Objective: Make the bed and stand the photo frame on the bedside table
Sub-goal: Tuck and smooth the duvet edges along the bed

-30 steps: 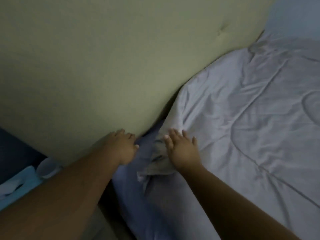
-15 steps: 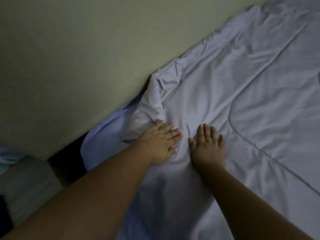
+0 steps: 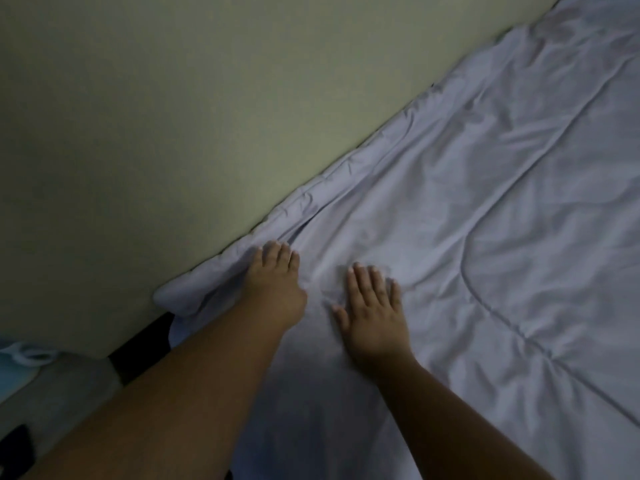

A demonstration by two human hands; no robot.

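"Two bare forearms (image 3: 180, 393), mine, come in from the bottom edge. Low on the left, beside my left arm, is a pale surface (image 3: 62, 393) with something light blue (image 3: 14, 367) on it. It may be the bedside table; I cannot tell. No photo frame is in view."

"And your hands?"

"My left hand (image 3: 273, 289) lies flat on the lilac quilt (image 3: 502, 254), fingers straight and close together, tips touching the rolled top hem (image 3: 187, 292). Its thumb is hidden. My right hand (image 3: 375, 306) is just beside it, palm down, fingers straight and slightly fanned, thumb out. Neither grips any cloth. Beyond the hem stands a pale green panel (image 3: 173, 116), probably the headboard. The quilt runs far off to the upper right, creased along its stitched lines."

"What could go wrong from here?"

"I judge I am smoothing the top corner. The hem's end bulges just above a dark gap (image 3: 145, 344) at the foot of the panel. If I push toward the panel, the corner could slide into that gap or bunch up thicker. If I sweep with flat palms only, the slippery-looking cloth may travel with my hands and pull the hem crooked farther up, where folds fan out. Leaning my weight here could also press in new creases. The frame is not yet dealt with, and the light is dim, so reaching left without looking might knock whatever sits there."
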